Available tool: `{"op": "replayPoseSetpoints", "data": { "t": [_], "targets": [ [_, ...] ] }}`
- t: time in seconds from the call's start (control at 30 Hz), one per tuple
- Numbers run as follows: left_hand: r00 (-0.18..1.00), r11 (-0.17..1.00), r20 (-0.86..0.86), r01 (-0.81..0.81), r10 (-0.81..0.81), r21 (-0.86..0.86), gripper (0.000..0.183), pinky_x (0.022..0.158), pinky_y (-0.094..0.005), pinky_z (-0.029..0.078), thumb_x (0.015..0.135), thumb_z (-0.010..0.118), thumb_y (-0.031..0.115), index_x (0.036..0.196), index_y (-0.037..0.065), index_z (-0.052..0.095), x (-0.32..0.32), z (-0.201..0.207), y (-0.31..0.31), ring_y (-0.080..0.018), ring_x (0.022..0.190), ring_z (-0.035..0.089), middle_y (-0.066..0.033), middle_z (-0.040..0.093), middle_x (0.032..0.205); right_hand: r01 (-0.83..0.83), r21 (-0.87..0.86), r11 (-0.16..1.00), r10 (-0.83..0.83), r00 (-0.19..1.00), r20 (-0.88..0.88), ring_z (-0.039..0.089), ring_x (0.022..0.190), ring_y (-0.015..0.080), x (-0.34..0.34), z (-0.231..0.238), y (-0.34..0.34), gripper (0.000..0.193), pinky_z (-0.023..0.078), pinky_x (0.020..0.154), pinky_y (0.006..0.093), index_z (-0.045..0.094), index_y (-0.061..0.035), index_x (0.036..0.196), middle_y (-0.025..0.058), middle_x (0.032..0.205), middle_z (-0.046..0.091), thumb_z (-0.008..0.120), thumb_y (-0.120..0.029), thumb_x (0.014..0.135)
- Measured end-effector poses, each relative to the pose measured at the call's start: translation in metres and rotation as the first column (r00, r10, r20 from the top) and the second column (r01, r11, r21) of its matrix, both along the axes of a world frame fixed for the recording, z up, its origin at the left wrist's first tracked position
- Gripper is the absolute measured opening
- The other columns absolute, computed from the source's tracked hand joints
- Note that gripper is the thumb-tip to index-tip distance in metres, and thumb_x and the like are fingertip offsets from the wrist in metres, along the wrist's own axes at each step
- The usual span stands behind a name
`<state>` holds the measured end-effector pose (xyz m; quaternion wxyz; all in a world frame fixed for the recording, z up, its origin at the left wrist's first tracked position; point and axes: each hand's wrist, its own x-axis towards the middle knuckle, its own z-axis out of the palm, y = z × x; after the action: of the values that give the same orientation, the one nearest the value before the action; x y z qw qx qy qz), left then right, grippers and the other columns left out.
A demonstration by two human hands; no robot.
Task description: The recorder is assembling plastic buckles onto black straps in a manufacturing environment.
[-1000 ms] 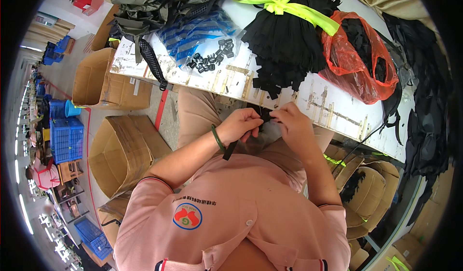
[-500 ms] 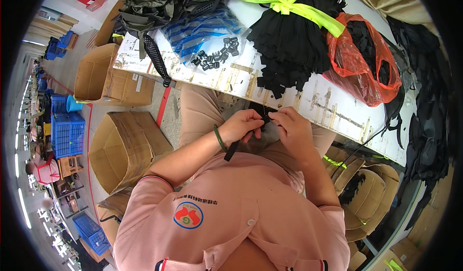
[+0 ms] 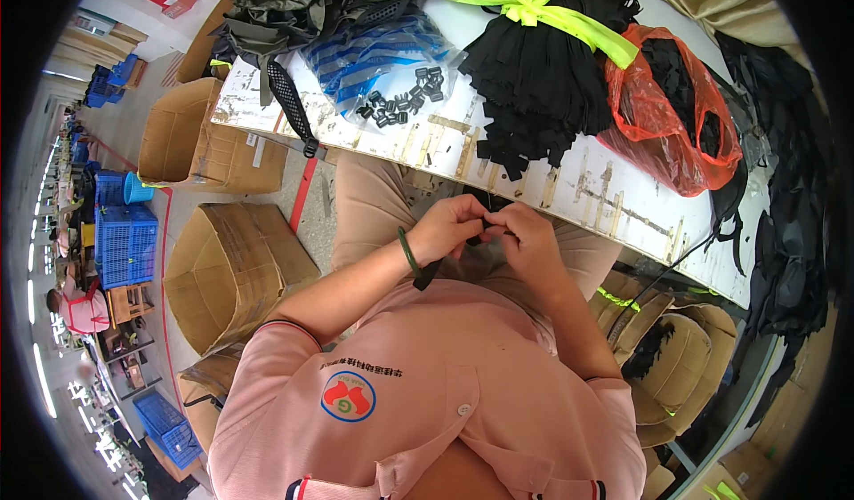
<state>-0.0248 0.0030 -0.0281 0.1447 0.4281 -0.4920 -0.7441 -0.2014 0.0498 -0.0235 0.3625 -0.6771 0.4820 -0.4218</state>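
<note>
the person's left hand [image 3: 452,227] is closed in a pinch, thumb against forefinger, on a short flat black fabric strap [image 3: 428,274]; the other fingers curl inward. the strap's tail hangs below that hand, beside a dark green ring-shaped bangle [image 3: 408,253] on the left wrist. the right hand [image 3: 528,236] is just beside the left, its thumb and forefinger drawn close together at the left fingertips; one cannot tell whether they grip the strap or some small piece, as the fingers hide it.

both hands are over the lap, just before the edge of a worn white table [image 3: 569,199]. on it lie small black plastic buckles [image 3: 402,107] on a clear and blue-striped plastic bag [image 3: 378,60], a thick bundle of black fabric straps [image 3: 531,77] tied with a neon-yellow cloth strip [image 3: 569,28], and a translucent red plastic bag [image 3: 633,149] holding black material.
</note>
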Motion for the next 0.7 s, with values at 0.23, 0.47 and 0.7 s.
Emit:
{"op": "replayPoseSetpoints", "data": {
  "t": [0.23,0.47,0.7],
  "targets": [
    [0.950,0.961,-0.189,-0.266,0.248,-0.078,0.010,0.041,-0.0171,0.036,0.087,0.052,0.002,0.096,0.002,0.056,-0.013,0.012,0.004,-0.0039,0.048,0.046,-0.0026,0.062,0.075,0.208,0.327,0.922,-0.323,0.879,0.351,0.046,0.062,0.0071,0.007,0.002,0.009,0.016,0.038,0.052,0.0192,0.042,-0.0067,0.108,0.0029,0.074,0.050,0.045,-0.015,0.094],
    [0.917,0.915,-0.250,-0.360,0.311,-0.181,0.011,0.047,-0.0166,0.039,0.088,0.052,0.001,0.098,0.003,0.057,-0.016,0.009,0.003,-0.0031,0.057,0.052,-0.0023,0.062,0.080,-0.087,0.511,0.855,-0.349,0.632,0.692,0.039,0.052,0.0063,0.032,0.012,0.011,0.018,0.030,0.044,0.0195,0.036,-0.0104,0.106,0.0043,0.076,0.050,0.048,-0.009,0.092],
    [0.907,0.706,-0.158,-0.404,0.389,-0.581,0.012,0.058,-0.0254,0.048,0.080,0.058,0.000,0.091,0.002,0.062,-0.008,0.018,0.008,-0.0131,0.064,0.059,-0.0058,0.062,0.077,-0.168,0.602,0.780,-0.457,0.504,0.733,0.034,0.046,0.0055,0.044,0.018,0.011,0.021,0.026,0.039,0.0190,0.040,-0.0122,0.112,0.0025,0.070,0.047,0.048,-0.012,0.092]
  ]
}}
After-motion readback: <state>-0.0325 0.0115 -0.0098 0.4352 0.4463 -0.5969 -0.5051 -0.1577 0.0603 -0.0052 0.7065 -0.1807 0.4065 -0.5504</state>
